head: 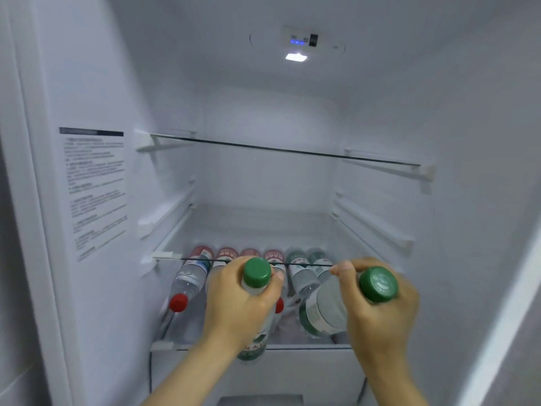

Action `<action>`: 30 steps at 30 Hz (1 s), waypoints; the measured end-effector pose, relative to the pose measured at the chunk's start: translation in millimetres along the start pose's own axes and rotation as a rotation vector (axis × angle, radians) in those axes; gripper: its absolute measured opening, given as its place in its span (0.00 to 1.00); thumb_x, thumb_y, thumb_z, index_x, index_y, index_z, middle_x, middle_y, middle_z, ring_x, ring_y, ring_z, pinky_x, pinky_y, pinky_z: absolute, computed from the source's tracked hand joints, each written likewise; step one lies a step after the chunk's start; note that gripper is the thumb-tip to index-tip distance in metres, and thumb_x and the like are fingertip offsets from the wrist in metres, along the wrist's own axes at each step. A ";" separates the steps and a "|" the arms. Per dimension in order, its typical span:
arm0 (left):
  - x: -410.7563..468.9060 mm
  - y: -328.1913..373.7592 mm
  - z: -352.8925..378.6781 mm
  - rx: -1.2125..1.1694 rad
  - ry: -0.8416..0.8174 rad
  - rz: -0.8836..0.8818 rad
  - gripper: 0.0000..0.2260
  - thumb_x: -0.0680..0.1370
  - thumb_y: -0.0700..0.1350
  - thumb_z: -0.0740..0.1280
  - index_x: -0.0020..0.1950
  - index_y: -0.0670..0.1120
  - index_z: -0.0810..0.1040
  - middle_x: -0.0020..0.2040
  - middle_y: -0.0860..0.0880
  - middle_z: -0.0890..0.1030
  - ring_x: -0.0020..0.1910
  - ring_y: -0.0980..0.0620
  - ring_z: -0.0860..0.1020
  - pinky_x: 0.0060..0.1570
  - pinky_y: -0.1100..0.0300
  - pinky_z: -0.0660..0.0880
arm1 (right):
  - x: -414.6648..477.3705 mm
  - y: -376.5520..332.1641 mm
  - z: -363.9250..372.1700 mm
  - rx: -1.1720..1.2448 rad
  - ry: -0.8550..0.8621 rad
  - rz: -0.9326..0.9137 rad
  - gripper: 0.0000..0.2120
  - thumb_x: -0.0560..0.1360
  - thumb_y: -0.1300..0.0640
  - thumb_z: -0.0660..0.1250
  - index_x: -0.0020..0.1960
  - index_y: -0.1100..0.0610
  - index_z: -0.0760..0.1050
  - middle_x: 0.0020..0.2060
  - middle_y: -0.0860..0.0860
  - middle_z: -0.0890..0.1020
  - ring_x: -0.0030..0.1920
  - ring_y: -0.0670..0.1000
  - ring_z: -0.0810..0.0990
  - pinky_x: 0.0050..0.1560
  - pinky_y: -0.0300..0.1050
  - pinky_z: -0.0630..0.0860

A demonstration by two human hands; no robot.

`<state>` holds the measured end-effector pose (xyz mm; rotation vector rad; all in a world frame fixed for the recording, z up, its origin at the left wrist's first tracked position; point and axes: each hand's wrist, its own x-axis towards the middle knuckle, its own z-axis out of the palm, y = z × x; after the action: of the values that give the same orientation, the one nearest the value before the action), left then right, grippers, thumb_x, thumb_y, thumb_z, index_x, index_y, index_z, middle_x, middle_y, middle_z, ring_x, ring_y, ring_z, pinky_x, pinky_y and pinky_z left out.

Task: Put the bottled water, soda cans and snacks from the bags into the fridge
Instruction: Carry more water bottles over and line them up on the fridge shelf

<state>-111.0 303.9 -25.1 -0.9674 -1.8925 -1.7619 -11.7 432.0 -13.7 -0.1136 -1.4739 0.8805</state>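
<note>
The fridge stands open in front of me. My left hand is shut on a green-capped water bottle, held near its neck in front of the lower shelf. My right hand grips a second green-capped water bottle, tilted with its base toward the shelf. On the lower shelf lie several water bottles side by side: red-capped ones on the left, green-labelled ones on the right. The left-hand bottle's lower part hangs below the shelf's front edge.
A glass shelf sits higher up, and another glass shelf lies just above the bottles. A printed label is on the left inner wall. A lamp glows in the ceiling. A drawer lies below.
</note>
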 end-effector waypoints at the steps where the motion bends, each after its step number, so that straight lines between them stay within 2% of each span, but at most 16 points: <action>1: -0.7 -2.5 1.7 0.012 -0.008 -0.006 0.12 0.68 0.52 0.70 0.32 0.45 0.78 0.29 0.51 0.79 0.32 0.51 0.77 0.34 0.57 0.72 | -0.6 2.0 0.4 -0.001 0.003 -0.004 0.13 0.67 0.50 0.67 0.33 0.60 0.80 0.30 0.49 0.82 0.31 0.46 0.79 0.34 0.30 0.72; 4: -0.6 -6.5 4.4 0.032 -0.020 0.005 0.09 0.68 0.49 0.70 0.32 0.44 0.77 0.30 0.50 0.78 0.33 0.50 0.77 0.35 0.56 0.72 | -3.2 8.7 0.9 -0.002 0.040 -0.011 0.12 0.68 0.50 0.67 0.34 0.59 0.80 0.33 0.47 0.82 0.33 0.44 0.81 0.37 0.29 0.73; 9: 0.4 -9.8 7.2 0.018 -0.038 0.018 0.11 0.68 0.50 0.70 0.32 0.44 0.76 0.30 0.50 0.78 0.33 0.51 0.76 0.35 0.56 0.72 | -12.2 27.3 -2.2 -0.047 0.106 -0.032 0.11 0.69 0.51 0.67 0.35 0.58 0.80 0.35 0.46 0.83 0.35 0.44 0.81 0.38 0.32 0.74; 12: 3.7 -12.0 8.6 0.008 -0.038 -0.007 0.09 0.68 0.50 0.70 0.32 0.46 0.77 0.31 0.50 0.78 0.33 0.52 0.77 0.34 0.59 0.72 | -17.3 38.4 -0.8 -0.050 0.154 -0.055 0.11 0.71 0.53 0.66 0.36 0.60 0.80 0.36 0.46 0.82 0.36 0.45 0.80 0.41 0.36 0.74; 17: 8.9 -15.7 11.4 0.014 -0.031 -0.034 0.08 0.69 0.46 0.73 0.33 0.46 0.78 0.35 0.53 0.79 0.35 0.55 0.76 0.34 0.64 0.72 | -14.5 53.6 6.5 -0.042 0.159 -0.113 0.09 0.72 0.57 0.66 0.37 0.61 0.79 0.36 0.43 0.81 0.38 0.44 0.81 0.44 0.34 0.74; 22: 10.6 -16.4 10.2 0.001 -0.040 -0.045 0.08 0.68 0.49 0.71 0.33 0.46 0.78 0.33 0.53 0.79 0.34 0.54 0.77 0.34 0.62 0.73 | -10.4 73.4 15.7 -0.039 0.140 -0.145 0.08 0.73 0.59 0.66 0.38 0.62 0.79 0.37 0.52 0.82 0.40 0.48 0.82 0.47 0.39 0.76; 28: 13.2 -16.9 11.6 -0.015 -0.051 -0.059 0.11 0.68 0.50 0.69 0.32 0.43 0.78 0.29 0.49 0.79 0.31 0.51 0.77 0.33 0.57 0.73 | -22.2 91.3 9.3 -0.088 0.141 -0.144 0.10 0.74 0.58 0.64 0.41 0.63 0.79 0.39 0.53 0.82 0.43 0.44 0.81 0.49 0.34 0.76; 30: 14.1 -16.4 12.3 -0.019 -0.054 -0.058 0.11 0.68 0.50 0.69 0.32 0.42 0.77 0.28 0.47 0.78 0.31 0.50 0.76 0.33 0.56 0.73 | -31.8 99.9 -0.3 -0.121 0.094 -0.135 0.12 0.74 0.57 0.63 0.42 0.66 0.79 0.42 0.56 0.83 0.45 0.46 0.81 0.51 0.37 0.77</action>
<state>-130.0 319.4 -28.8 -0.9854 -1.9598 -1.8067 -50.9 483.3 -96.3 -0.1418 -1.4290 0.6682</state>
